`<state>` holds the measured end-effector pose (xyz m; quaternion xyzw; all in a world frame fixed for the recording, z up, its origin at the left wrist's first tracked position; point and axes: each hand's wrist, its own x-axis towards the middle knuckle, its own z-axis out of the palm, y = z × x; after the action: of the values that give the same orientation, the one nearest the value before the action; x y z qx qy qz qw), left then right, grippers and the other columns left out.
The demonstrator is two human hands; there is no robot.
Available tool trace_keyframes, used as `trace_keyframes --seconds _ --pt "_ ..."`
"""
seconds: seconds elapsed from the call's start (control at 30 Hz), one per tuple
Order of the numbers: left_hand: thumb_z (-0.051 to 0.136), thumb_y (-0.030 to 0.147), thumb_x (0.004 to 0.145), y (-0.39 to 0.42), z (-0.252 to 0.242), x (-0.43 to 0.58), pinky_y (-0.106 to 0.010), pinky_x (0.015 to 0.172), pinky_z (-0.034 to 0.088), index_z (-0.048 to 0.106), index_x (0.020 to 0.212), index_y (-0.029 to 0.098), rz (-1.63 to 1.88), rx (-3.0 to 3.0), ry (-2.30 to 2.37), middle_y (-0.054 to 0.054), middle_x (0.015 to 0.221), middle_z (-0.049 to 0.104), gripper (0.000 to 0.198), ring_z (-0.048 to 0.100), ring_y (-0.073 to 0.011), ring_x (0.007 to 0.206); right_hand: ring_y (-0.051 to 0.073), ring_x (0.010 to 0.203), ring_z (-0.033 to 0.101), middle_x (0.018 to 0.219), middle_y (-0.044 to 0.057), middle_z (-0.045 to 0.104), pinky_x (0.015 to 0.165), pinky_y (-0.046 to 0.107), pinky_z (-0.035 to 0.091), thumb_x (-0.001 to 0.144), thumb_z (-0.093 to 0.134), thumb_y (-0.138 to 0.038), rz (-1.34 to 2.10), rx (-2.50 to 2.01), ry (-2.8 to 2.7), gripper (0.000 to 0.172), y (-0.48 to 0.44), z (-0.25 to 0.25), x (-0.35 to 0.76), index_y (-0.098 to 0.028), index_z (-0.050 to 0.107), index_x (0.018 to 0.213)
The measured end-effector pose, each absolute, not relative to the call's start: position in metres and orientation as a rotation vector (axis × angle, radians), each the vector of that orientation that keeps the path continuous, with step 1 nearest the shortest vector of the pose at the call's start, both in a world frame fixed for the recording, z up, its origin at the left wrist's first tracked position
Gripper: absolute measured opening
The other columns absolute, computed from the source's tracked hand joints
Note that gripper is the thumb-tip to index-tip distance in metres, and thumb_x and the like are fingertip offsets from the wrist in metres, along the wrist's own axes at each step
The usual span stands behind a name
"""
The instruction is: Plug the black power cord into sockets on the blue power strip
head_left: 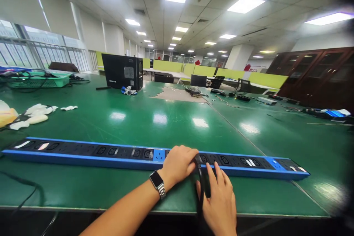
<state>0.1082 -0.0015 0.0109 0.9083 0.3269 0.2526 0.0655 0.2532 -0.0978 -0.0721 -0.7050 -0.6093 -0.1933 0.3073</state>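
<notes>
A long blue power strip [110, 160] with a black socket face lies across the near part of the green table [132, 188]. My left hand [178, 162], with a watch [157, 182] on its wrist, is closed on the plug of a black power cord [201, 186] at the middle of the strip. The plug's front end is hidden, so I cannot tell how deep it sits in a socket. Just right of the cord, my right hand [219, 195] is open. Its fingertips reach the strip's front edge, and the cord runs down between thumb and fingers.
At the back left stand a black computer case [121, 72] and a green basket [41, 80] with cables. Blue-white gloves [129, 90] lie by the case; white scraps [35, 114] are at left. Another cord [24, 182] crosses the near left. Cables and devices line the far right.
</notes>
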Motion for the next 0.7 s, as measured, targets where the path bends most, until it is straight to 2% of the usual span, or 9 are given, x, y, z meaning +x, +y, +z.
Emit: trace_keyframes --seconds 0.23,0.5,0.7 --pt "0.059 0.020 0.089 -0.001 0.006 0.109 -0.036 0.083 0.047 0.060 0.113 0.022 0.829 2.721 0.948 -0.003 0.109 0.071 0.025 0.062 -0.0227 0.096 0.034 0.125 0.043 0.148 0.011 0.041 0.090 0.054 0.046 0.093 0.036 -0.043 -0.538 -1.919 -1.614 0.051 -0.097 -0.072 0.253 -0.022 0.045 0.138" --pt "0.056 0.015 0.087 -0.002 0.000 0.109 -0.037 0.085 0.049 0.061 0.112 0.019 0.912 2.707 0.890 -0.005 0.105 0.071 0.025 0.062 -0.0228 0.095 0.034 0.125 0.043 0.148 0.010 0.041 0.091 0.054 0.045 0.093 0.034 -0.044 -0.507 -1.937 -1.607 0.051 -0.098 -0.070 0.253 -0.023 0.046 0.138" --pt "0.055 0.012 0.087 0.007 0.032 0.123 -0.033 0.087 0.052 0.062 0.116 0.022 1.544 2.074 1.021 -0.005 0.110 0.072 0.032 0.065 -0.0195 0.097 0.031 0.127 0.042 0.150 0.007 0.040 0.094 0.051 0.045 0.094 0.033 -0.043 -0.461 -1.970 -1.591 0.050 -0.099 -0.064 0.249 -0.023 0.046 0.138"
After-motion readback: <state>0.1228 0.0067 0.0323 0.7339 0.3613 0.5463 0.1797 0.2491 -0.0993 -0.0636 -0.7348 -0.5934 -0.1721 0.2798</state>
